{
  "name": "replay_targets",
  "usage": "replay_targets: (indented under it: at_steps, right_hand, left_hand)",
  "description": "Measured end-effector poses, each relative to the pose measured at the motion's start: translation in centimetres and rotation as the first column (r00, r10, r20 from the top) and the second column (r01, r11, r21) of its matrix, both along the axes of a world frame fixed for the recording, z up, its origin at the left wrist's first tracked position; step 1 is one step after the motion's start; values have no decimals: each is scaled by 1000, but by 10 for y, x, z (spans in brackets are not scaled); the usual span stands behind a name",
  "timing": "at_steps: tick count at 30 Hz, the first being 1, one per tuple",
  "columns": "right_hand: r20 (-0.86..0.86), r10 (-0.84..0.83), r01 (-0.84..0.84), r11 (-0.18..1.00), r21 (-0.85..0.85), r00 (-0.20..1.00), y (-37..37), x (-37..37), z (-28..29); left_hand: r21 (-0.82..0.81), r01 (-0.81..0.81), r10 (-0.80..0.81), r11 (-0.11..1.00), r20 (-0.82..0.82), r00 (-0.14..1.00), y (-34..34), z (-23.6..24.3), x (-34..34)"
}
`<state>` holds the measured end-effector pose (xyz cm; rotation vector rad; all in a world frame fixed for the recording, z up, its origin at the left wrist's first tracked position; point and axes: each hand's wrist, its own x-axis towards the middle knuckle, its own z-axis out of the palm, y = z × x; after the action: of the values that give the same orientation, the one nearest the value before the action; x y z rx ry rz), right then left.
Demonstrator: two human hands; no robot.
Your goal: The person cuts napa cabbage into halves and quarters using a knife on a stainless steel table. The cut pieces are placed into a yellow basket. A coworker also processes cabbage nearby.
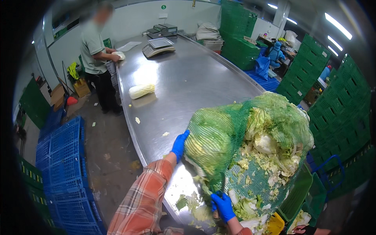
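A green mesh bag (pixel 211 145) bulging with napa cabbages lies across the near right of the steel table. Against its left side rests my left hand (pixel 179 146) in a blue glove, fingers stretched along the mesh. My right hand (pixel 224 207), also blue-gloved, is closed beside the bag's gathered lower edge; what its curled fingers grip is hard to make out. Whole cabbages (pixel 265 143) and leaf scraps show at the bag's right part. Loose leaves (pixel 194 205) lie just left of my right hand. Farther off, a trimmed cabbage (pixel 141 91) sits alone on the table.
The steel table (pixel 176 86) carries a scale (pixel 158 47) at its far end. A person (pixel 96 58) at the far left edge handles a pale cabbage. Blue pallets (pixel 62 156) stand left; green crates (pixel 340 102) are stacked right. Another person's hand (pixel 300 230) shows at lower right.
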<state>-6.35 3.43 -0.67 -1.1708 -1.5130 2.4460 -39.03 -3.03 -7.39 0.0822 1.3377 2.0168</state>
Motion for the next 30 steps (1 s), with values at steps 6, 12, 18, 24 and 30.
replay_targets:
  at_steps: [6,12,18,24,30]
  right_hand:
    - [-258,-484,450,874,-184,836,60,104,32]
    - [68,-375,302,830,468,925,57,177,96]
    - [199,21,-180,527,831,980,1,191,-23]
    - [21,-218,138,684,716,976,-40,191,-69]
    - [220,-138,-119,517,848,966,-34,166,-63]
  left_hand:
    - [-284,-131,60,950,-248,967,46,9,130]
    - [0,538,-535,843,106,838,140,12,235]
    - [-86,905,-822,416,-462,334,171,-54,206]
    - [-706,705,-959,66,149,240,97,40,144]
    - [-293,255,-299,922,-954,-13,92,160,194]
